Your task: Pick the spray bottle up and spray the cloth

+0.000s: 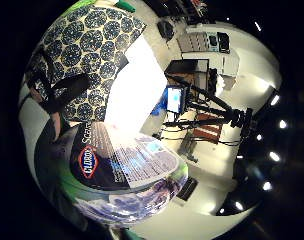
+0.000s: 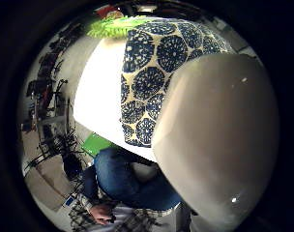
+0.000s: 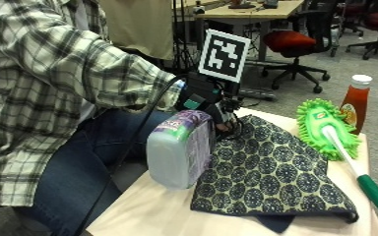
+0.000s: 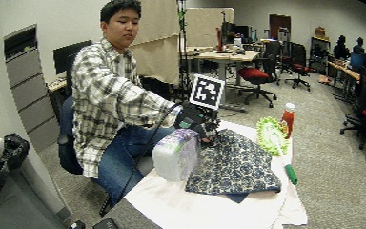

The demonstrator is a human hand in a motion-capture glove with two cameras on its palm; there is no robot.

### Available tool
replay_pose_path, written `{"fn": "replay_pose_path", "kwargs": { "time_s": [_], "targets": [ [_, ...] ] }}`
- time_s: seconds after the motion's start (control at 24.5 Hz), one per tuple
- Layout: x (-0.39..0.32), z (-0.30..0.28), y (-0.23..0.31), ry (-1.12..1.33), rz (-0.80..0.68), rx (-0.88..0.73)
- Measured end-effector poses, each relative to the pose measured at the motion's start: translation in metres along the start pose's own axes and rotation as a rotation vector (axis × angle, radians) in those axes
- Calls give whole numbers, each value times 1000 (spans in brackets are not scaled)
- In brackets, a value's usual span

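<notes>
Reaching over the cloth [image 3: 267,167], the right hand [image 3: 205,101] has fingers wrapped round the spray bottle [image 3: 179,150].

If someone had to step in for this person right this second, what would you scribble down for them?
Right hand: gloved, gripping the top of the spray bottle, which is tilted off upright at the near edge of the table, its base pointing toward the camera.
Cloth: blue patterned, spread flat on the table, right beside the bottle and partly under it.
Also there: a green mop along the far side of the cloth, a ketchup bottle behind it.
Done: bottle grasped and coming up.
Left: aim the nozzle at the cloth and spray. No spray shows yet, and the nozzle is hidden by the hand.
</notes>
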State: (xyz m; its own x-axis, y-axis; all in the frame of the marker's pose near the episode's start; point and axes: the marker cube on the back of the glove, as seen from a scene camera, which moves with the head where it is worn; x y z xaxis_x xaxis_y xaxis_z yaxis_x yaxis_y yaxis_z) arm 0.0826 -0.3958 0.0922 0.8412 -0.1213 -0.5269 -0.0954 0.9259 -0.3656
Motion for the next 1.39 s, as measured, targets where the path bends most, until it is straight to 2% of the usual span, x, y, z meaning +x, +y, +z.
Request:
{"fn": "replay_pose_path", "kwargs": {
  "time_s": [0.37,0.78,1.06,1.39],
  "targets": [
    [8,-16,3,-221,10,155],
    [58,-62,21,-921,168,491],
    [83,-71,41,-1140,216,651],
    [86,-76,44,-1549,212,762]
  ]
}}
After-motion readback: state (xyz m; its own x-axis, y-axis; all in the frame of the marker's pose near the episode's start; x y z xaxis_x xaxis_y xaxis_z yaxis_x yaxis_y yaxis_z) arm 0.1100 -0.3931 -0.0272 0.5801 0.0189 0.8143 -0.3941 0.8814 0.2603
